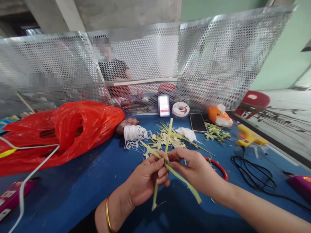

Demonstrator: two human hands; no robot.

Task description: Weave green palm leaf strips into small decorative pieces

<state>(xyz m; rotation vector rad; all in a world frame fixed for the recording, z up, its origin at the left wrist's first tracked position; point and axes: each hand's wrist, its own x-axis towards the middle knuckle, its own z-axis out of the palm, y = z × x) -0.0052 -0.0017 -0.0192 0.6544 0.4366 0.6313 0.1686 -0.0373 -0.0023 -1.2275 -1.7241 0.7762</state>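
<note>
Pale green plant strips (pixel 183 181) cross one another between my hands, above the blue table. My left hand (pixel 148 176), with a gold bangle at its wrist, pinches them near the crossing. From the right, my right hand (pixel 191 165) has thumb and forefinger closed at the same crossing. One strip stands up, one slants to the upper left, one hangs below my left hand and a wider one trails to the lower right. Behind the hands lies a heap of strip scraps (pixel 167 139). A red ring-shaped handle (pixel 220 168) shows partly behind my right forearm.
On the left lies a red plastic bag (pixel 73 132), with a spool of white string (pixel 134 134) beside it. A tape roll (pixel 181 110), phone (pixel 198 123) and tissue pack (pixel 220 116) stand near the perforated metal screen (pixel 145 55). A yellow glue gun (pixel 251 136) and its black cord are at right.
</note>
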